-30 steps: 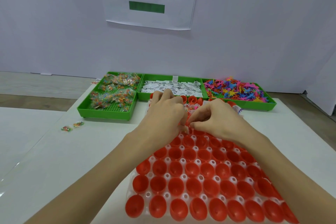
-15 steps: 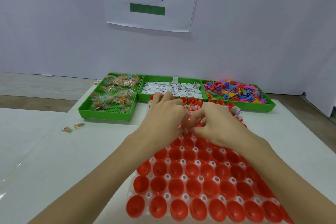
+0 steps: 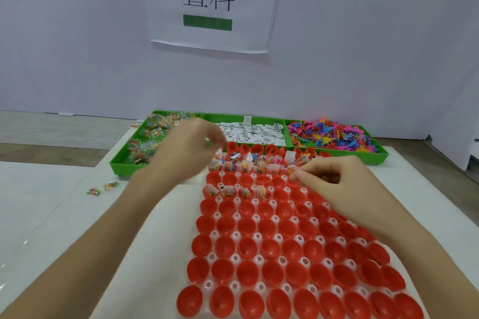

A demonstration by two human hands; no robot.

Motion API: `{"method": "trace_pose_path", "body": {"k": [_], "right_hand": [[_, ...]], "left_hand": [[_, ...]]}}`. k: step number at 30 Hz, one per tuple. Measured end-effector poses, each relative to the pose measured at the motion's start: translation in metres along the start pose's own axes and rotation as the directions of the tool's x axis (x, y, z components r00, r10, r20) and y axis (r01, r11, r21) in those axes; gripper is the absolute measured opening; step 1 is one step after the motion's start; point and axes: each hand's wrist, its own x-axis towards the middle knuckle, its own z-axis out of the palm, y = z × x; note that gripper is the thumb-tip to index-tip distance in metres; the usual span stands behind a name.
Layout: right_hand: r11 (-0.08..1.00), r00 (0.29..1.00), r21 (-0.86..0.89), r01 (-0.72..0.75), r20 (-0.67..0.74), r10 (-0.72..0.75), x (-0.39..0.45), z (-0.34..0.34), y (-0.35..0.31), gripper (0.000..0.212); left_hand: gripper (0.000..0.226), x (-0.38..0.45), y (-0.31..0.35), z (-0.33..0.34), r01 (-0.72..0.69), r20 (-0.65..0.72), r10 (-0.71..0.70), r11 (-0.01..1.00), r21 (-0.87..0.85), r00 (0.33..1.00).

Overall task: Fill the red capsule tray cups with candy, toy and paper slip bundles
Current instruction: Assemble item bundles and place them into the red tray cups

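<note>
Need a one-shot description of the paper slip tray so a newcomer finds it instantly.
Along the far edge of the white table, below the wall sign, three green trays sit in a row. The paper slip tray is the middle one. It holds white printed slips, while its neighbours hold candy packets and multicoloured toys.

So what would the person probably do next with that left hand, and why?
Probably reach on into the candy tray for another packet. The left hand, blurred, is over the gap between the candy tray and the paper slip tray, and whether it holds anything cannot be told. Only four cups of the partly filled row hold bundles; the cup to their right is empty.
</note>
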Motion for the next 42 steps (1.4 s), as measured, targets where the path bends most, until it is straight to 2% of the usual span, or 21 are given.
{"method": "trace_pose_path", "body": {"k": [3, 5, 9, 15, 20, 22, 30, 34, 36, 39, 42], "right_hand": [[0.997, 0.998, 0.078, 0.004, -0.056, 0.0, -0.008, -0.002, 0.005, 0.017], [0.994, 0.997, 0.106, -0.006, -0.075, 0.014, -0.01, -0.001, 0.007, 0.018], [0.99, 0.996, 0.139, 0.005, -0.086, 0.007, -0.011, 0.002, 0.008, 0.017], [0.982, 0.995, 0.187, -0.004, -0.093, 0.022, -0.012, 0.004, 0.013, 0.018], [0.984, 0.995, 0.174, -0.027, -0.09, 0.043, -0.012, 0.007, 0.016, 0.02], [0.985, 0.995, 0.169, -0.025, -0.092, 0.042, -0.013, 0.007, 0.016, 0.019], [0.978, 0.996, 0.209, -0.012, -0.08, 0.029, -0.014, 0.008, 0.012, 0.022], [0.98, 0.996, 0.201, -0.001, -0.083, 0.018, -0.013, 0.006, 0.011, 0.021], [0.982, 0.997, 0.191, 0.002, -0.076, 0.013, -0.014, 0.006, 0.011, 0.021], [0.982, 0.998, 0.19, -0.002, -0.067, 0.015, -0.014, 0.007, 0.013, 0.02], [0.98, 0.998, 0.197, 0.008, -0.056, 0.003, -0.014, 0.008, 0.012, 0.02]], "left_hand": [[0.023, 0.004, -0.05, -0.004, 0.191, -0.134, -0.18, 0.978, 0.079, 0.975], [0.023, 0.001, -0.075, 0.0, 0.234, -0.081, -0.227, 0.969, 0.08, 0.97], [0.032, -0.004, -0.09, 0.01, 0.128, 0.098, -0.14, 0.984, 0.122, 0.985], [0.033, -0.003, -0.094, 0.013, 0.179, 0.01, -0.182, 0.975, 0.129, 0.983], [0.01, -0.004, -0.09, 0.016, 0.246, -0.017, -0.246, 0.957, 0.152, 0.969], [0.008, -0.004, -0.088, 0.017, 0.263, -0.004, -0.266, 0.95, 0.17, 0.964], [0.005, -0.003, -0.075, -0.007, 0.144, -0.021, -0.143, 0.967, 0.212, 0.99], [0.002, -0.01, -0.043, -0.017, 0.05, -0.13, -0.045, 0.998, 0.035, 0.99], [0.005, -0.021, -0.021, -0.016, 0.023, -0.164, -0.048, 0.988, -0.15, 0.985], [0.016, -0.046, 0.008, -0.002, 0.037, -0.125, -0.11, 0.876, -0.48, 0.986], [0.04, -0.072, 0.021, 0.012, 0.029, -0.114, -0.135, 0.762, -0.647, 0.984]]}}
